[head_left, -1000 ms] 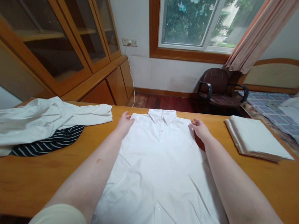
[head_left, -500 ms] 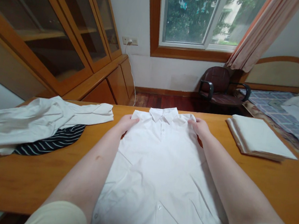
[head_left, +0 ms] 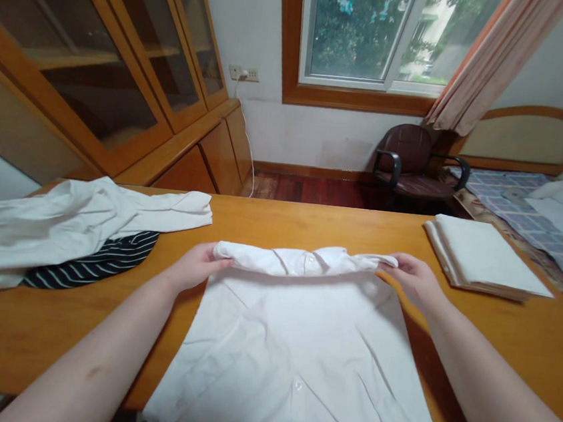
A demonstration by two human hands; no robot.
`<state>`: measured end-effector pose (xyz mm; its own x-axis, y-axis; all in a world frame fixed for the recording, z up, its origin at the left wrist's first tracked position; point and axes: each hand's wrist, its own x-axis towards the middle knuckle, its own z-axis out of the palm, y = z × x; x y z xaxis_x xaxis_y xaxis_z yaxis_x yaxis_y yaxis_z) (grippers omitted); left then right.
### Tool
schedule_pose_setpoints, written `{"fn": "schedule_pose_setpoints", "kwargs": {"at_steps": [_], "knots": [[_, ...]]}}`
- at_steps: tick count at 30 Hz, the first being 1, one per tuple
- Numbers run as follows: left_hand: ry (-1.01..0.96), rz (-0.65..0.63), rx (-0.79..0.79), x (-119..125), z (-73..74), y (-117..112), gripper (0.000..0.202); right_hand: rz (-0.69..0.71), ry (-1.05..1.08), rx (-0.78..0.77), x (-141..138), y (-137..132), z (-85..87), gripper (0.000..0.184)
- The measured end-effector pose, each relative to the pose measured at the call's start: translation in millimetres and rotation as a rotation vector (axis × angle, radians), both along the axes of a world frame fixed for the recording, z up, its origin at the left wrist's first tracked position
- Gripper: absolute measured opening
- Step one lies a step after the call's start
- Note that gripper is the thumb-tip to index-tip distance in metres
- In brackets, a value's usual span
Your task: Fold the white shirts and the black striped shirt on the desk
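From my remote post, I watch the left hand (head_left: 199, 265) and right hand (head_left: 416, 279) grip opposite ends of a fold (head_left: 259, 260) in the white shirt (head_left: 277, 345). It runs crosswise between them.

A maroon armchair (head_left: 408, 154) stands below the window (head_left: 353, 37), beside the bed (head_left: 514, 195).

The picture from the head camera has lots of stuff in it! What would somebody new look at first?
Probably the big white button-front cloth shirt in the middle of the brown wooden table, its folded-over far edge held between the left hand and right hand. Next might come the black cloth with white stripes, peeking out from a crumpled white garment on the table's left side.
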<state>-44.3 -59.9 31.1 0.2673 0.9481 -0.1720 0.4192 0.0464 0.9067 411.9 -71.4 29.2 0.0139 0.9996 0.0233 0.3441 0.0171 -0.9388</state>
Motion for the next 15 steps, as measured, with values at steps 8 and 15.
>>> {"fn": "schedule_pose_setpoints", "kwargs": {"at_steps": [8, 15], "knots": [[0.253, -0.159, -0.008, 1, -13.4, -37, 0.043, 0.283, -0.500, -0.087, 4, -47, -13.8, 0.027], [0.459, -0.271, 0.226, 3, -32.0, -38, 0.050, 0.315, -0.843, 0.043, -6, -62, -38.3, 0.044]]}}
